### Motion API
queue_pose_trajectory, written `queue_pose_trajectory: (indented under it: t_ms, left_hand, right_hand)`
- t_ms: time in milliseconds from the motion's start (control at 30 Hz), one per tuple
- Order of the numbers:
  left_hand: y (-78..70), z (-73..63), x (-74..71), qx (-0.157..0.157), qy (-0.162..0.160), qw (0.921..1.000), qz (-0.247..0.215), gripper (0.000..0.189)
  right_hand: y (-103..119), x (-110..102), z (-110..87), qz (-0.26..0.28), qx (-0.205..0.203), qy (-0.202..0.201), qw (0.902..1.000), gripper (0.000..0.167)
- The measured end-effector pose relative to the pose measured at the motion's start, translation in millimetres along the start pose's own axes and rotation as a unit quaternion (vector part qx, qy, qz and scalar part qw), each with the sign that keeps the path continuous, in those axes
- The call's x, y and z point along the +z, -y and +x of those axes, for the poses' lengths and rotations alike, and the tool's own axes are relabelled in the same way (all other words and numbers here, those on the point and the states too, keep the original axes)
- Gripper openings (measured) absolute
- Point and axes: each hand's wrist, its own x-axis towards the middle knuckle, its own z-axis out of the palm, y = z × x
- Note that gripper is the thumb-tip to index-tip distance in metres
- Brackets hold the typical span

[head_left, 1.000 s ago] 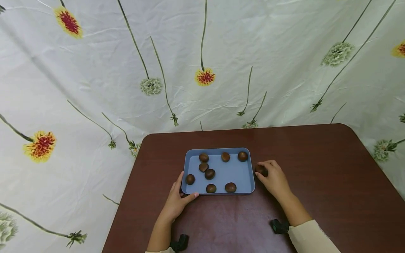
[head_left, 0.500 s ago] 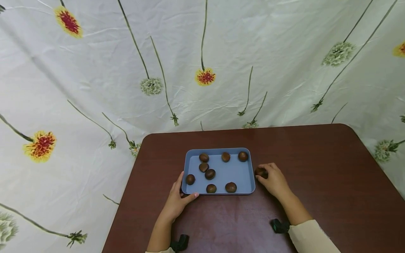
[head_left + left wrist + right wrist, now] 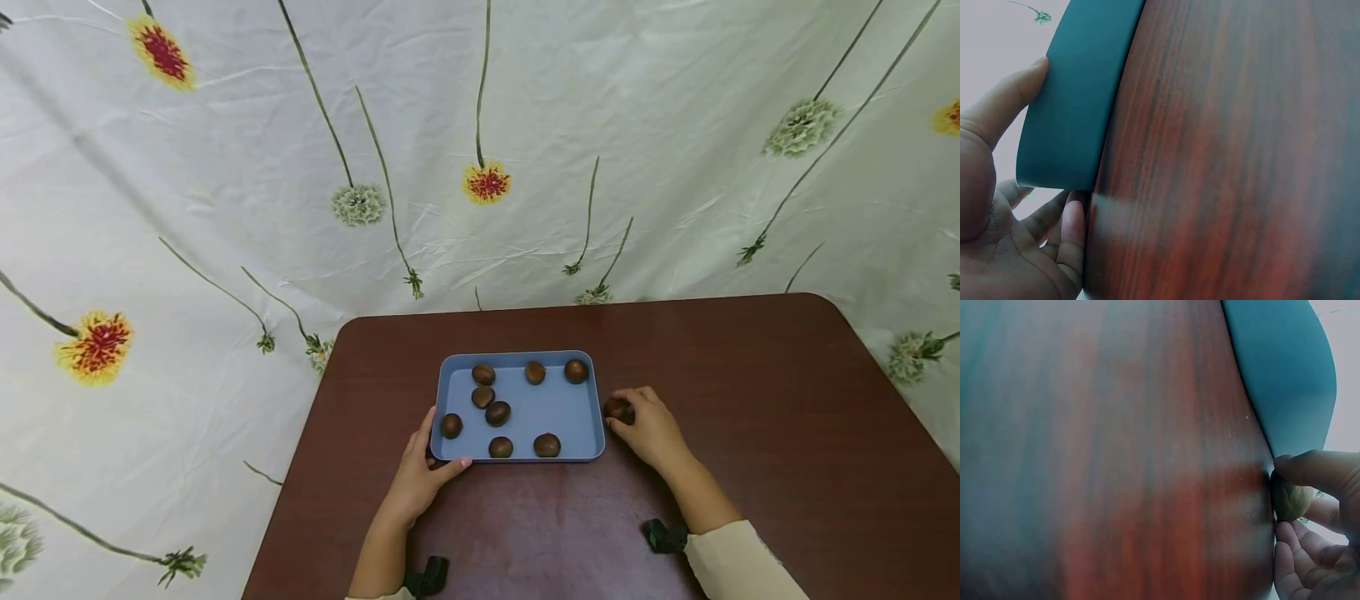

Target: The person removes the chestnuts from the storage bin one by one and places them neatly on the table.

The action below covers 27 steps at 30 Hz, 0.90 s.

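Note:
A blue tray lies on the table with several brown chestnuts in it, among them one chestnut at the far right corner and another near the front. My left hand grips the tray's near left corner, thumb on the front wall and fingers along the left side; the left wrist view shows the thumb against the tray wall. Just outside the tray's right side, my right hand pinches a chestnut between thumb and fingers, low at the tabletop.
The dark red-brown wooden table extends to the right of the tray. Behind it and at its left hangs a white cloth printed with flowers. Black wrist devices sit on both forearms.
The right hand has shifted very slightly, still pinching the chestnut beside the tray. The left hand and tray stay where they were.

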Motion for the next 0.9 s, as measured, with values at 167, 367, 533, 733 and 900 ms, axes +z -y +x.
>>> queue_pose_trajectory:
  t_ms: [167,367,533,733,900]
  left_hand:
    - [0.9,-0.4,0.9,0.001,0.000,1.0000,-0.004,0.107]
    - [1.4,-0.4,1.1,0.003,0.000,1.0000,-0.006,0.108]
    - [2.0,0.0,1.2,0.005,-0.001,1.0000,-0.002,0.107]
    - [2.2,0.0,1.1,0.007,0.001,1.0000,-0.006,0.107]
    - [2.0,0.1,1.5,0.005,0.002,0.9999,-0.015,0.108]
  right_hand:
    - [-1,0,-2.4,0.015,0.003,0.003,0.9999,0.048]
    - [-2,-3,-3.7,0.036,0.013,0.009,0.9992,0.049]
    - [-5,-3,-4.5,0.069,0.024,0.014,0.9972,0.049]
    - [-10,-1,-5.4,0.127,0.037,0.001,0.9912,0.048]
    - [-10,-1,-6.1,0.161,0.034,-0.024,0.9861,0.047]
